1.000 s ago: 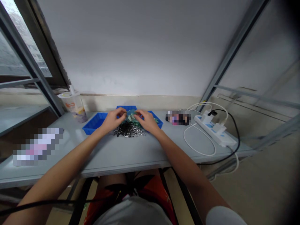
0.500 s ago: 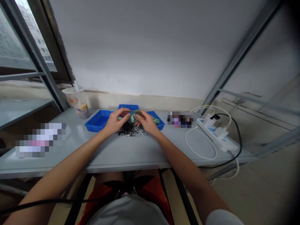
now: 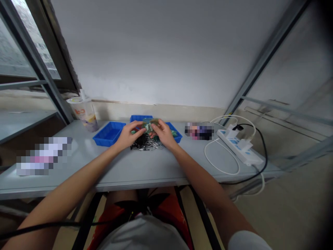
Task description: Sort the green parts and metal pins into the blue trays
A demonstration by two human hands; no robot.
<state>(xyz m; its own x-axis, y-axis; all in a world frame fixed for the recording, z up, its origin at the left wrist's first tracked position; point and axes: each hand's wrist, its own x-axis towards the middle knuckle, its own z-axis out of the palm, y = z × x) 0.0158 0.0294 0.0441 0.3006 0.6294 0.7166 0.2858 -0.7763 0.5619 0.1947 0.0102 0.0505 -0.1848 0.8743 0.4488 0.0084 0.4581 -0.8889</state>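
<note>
A small green board sits between the person's two hands, held up a little above the table; the left hand pinches its left end with bent fingers, and the right hand grips its right end the same way; the board is too small and blurry to see what is on it. Right under the hands lies a heap of little parts, black and silver, on the grey table. Behind the heap are blue trays; one blue tray stands just left of the left hand, a second tray is at the back by the wall, and a third tray peeks out beside the right hand, with green bits in it. Far to the left a plastic cup stands near the wall. Well off to the right lies a white power strip with plugs in it; a white cord makes a loop on the table beside it, and a black cord curves around it to the table's edge.
</note>
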